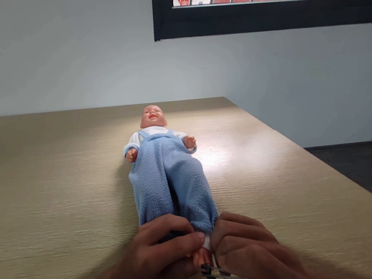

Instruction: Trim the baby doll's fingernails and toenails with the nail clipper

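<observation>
**A:** Where's the baby doll [162, 170] lying?

**B:** Flat on its back along the wood-grain surface [44, 215], head pointing away, dressed in blue fleece overalls [169, 183] over a white shirt [137, 139].

**A:** And the hands?

**B:** The left hand [151, 264] is closed around the doll's lower leg, its grip clamped just above the bare foot [200, 257]. The right hand [246, 251] sits just beside it with its fingers curled. A small black-and-metal tool [212, 276] pokes out beneath them. It runs in under the right hand, but I can't tell if that grip is clamped on it, and too much is hidden to name the tool exactly.

**A:** What could go wrong from here?

**B:** I'd say the tool's closeness is the main risk: one slip could nick the foot or snag the fleece cuff [204, 222]. The surface also looks smooth, so the doll could slide if the left hand loosens.

**A:** Anything in the way?

**B:** Both hands crowd the foot and block much of the view. Farther off are a pale wall [56, 51], a dark-framed window [269, 17] and a dark floor [359, 170].
</observation>
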The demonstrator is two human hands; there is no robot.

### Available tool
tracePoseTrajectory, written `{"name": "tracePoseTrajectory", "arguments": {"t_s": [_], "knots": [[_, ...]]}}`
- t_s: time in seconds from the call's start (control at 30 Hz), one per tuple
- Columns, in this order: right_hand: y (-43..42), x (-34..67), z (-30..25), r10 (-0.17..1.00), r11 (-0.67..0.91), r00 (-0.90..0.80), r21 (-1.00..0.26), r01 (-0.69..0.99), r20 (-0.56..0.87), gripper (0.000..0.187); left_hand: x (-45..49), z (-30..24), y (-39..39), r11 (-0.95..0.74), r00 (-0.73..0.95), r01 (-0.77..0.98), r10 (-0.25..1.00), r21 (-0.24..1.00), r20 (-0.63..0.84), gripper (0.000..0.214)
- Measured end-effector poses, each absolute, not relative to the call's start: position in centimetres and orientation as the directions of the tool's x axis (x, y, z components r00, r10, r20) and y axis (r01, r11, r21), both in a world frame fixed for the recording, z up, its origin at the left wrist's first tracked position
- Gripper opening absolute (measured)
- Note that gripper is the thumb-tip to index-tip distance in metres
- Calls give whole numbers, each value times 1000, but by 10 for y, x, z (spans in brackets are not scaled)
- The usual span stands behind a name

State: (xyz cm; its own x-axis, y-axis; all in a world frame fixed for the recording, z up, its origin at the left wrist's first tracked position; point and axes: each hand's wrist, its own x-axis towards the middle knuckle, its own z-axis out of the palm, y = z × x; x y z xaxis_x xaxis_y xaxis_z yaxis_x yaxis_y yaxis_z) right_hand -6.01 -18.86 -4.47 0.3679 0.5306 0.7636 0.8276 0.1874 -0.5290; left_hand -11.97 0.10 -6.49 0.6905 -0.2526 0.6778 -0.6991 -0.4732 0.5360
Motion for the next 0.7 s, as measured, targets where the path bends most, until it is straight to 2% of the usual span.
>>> {"name": "tracePoseTrajectory", "arguments": {"t_s": [0.17,0.33,0.47,0.53,0.63,0.7], "knots": [[-196,-61,-41,629,154,330,-529,835,704,26,-118,-62,0,-473,679,-703,-228,531,698,23],[-196,-61,-42,564,142,347,-502,853,749,26,-117,-56,-1,-482,666,-712,-234,511,708,25],[-195,-60,-36,612,131,298,-466,875,732,24,-117,-59,-2,-473,662,-718,-236,511,712,23],[-194,-60,-33,642,73,291,-434,898,709,22,-117,-62,-1,-478,660,-721,-255,501,706,24],[-190,-59,-31,695,-28,260,-336,942,671,30,-116,-66,-1,-503,622,-749,-309,432,720,29],[-187,-58,-28,692,-23,201,-256,966,694,37,-115,-68,0,-516,602,-760,-332,395,726,31]]}}
